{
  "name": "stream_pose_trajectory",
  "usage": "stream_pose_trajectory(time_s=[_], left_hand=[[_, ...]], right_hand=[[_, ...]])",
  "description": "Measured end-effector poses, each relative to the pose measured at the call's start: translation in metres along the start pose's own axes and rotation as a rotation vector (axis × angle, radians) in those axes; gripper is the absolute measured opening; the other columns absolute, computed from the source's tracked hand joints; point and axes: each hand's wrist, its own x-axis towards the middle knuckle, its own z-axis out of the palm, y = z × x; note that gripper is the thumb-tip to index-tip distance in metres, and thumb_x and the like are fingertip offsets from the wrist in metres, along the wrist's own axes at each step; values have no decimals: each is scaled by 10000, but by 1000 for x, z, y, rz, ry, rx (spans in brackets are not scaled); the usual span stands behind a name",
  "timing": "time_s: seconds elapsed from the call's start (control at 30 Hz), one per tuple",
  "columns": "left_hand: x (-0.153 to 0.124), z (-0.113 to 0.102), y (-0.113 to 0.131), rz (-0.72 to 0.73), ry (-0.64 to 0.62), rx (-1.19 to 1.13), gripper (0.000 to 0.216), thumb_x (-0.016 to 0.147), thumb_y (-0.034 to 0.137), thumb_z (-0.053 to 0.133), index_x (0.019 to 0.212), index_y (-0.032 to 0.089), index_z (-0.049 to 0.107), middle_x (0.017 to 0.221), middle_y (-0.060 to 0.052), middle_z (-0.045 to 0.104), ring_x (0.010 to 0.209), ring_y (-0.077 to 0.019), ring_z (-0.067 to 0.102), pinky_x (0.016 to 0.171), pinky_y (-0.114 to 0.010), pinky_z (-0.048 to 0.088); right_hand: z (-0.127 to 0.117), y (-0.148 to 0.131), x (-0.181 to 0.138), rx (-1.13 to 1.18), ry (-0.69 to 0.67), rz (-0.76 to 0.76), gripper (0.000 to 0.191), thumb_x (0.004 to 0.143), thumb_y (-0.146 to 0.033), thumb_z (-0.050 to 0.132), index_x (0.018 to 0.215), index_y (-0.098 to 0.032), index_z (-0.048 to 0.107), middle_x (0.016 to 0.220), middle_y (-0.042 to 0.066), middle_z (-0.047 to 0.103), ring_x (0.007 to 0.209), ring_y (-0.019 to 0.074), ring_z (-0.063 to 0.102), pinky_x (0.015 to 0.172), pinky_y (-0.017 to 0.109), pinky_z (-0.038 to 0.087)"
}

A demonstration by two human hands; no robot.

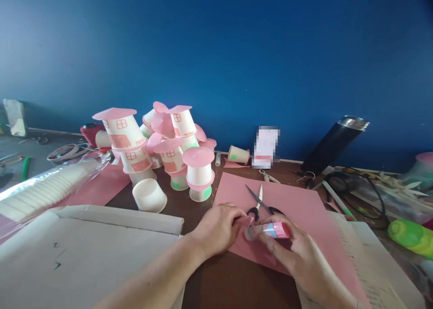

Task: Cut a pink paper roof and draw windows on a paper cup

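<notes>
My right hand (297, 250) grips a pink glue stick (270, 230) lying sideways, its tip pointing left. My left hand (218, 230) is closed in a pinch on a small pink paper piece (246, 221) right at the glue stick's tip. Both hands hover over a pink paper sheet (304, 209) on the brown table. Black-handled scissors (260, 200) lie open on that sheet just behind my fingers.
A pile of white paper cups with pink roofs and windows (162, 151) stands behind, with a plain upturned cup (149, 195) in front. White cardboard (84, 246) lies at left, a sleeve of stacked cups (40, 187) beyond. A black flask (334, 142), cables and a green object (409, 234) sit right.
</notes>
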Motion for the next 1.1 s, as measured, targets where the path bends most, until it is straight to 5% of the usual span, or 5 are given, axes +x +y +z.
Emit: stream_pose_trajectory(time_s=[0.2,0.37,1.1], left_hand=[[1,1,-2,-23,0,25,273,912,323,453,829,210,688,826,-21,697,767,-159,608,674,-231,428],[0,1,-2,-13,10,40,307,918,339,443,748,198,657,754,-11,667,707,-142,586,625,-221,401],[1,3,-6,29,4,34,331,930,384,424,875,215,704,858,-26,716,810,-166,634,733,-244,455]], right_hand=[[-6,1,1,201,134,24,263,825,-471,601,972,-254,575,876,-8,719,842,202,677,711,225,542],[-7,5,-1,67,142,26,253,836,-480,566,943,-251,555,817,-16,691,755,192,651,630,235,518],[6,5,-1,-83,13,-17,204,856,-460,565,923,-267,568,885,-40,700,837,180,659,745,240,482]])
